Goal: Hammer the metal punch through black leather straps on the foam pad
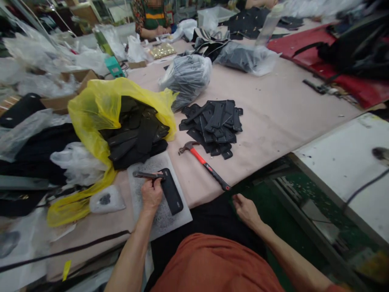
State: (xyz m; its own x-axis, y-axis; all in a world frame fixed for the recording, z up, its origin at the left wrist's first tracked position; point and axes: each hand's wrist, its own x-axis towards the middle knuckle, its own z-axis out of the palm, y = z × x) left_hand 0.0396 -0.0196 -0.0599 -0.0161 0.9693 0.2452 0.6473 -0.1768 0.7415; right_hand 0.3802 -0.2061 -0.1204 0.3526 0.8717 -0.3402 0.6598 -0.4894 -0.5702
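Observation:
My left hand [152, 194] grips a long dark metal tool [148, 175] whose exact kind is unclear. One end of it is over the top of a flat black piece with rounded corners [172, 192]. That piece lies on a speckled pale board [158, 227] at the table's front. My right hand [245, 209] is off the table edge with its fingers curled in; whether anything is in them is hidden. Just beyond it lies a claw hammer [206, 165] with a red and black handle, apart from the fingers. A heap of similar black pieces [217, 123] lies behind the hammer.
A yellow plastic bag [97, 101] full of black pieces stands behind the board. Farther back are a stuffed clear bag [190, 75] and another bag of dark pieces [240, 56]. A person [153, 24] sits across the table. A white surface [349, 162] stands to my right.

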